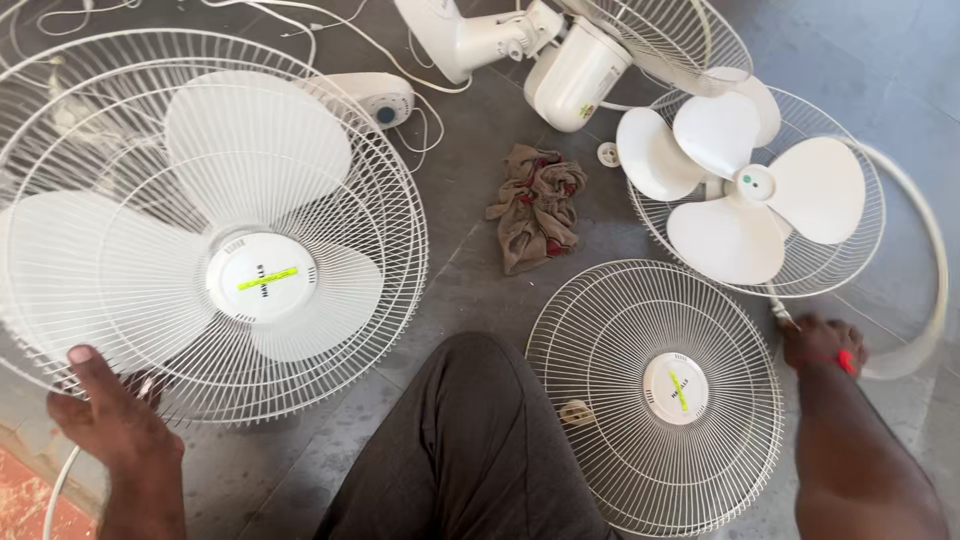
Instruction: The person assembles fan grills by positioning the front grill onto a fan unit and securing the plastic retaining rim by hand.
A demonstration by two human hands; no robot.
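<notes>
Left hand [110,415] grips assembled fan's guard [400,260] at its lower rim, thumb up | right hand [822,343] stretches out, fingers closed on white plastic ring [935,270] | floor [470,290]

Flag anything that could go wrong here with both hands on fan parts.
The left hand grips the assembled fan's wire guard; fingers could slip between wires. The right hand touches the plastic ring beside the loose blade, which might get knocked. The small white nut could get lost.

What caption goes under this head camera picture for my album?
Left hand grips the assembled white fan's wire guard; right hand touches a white plastic rim ring beside loose white wire grille.
</notes>
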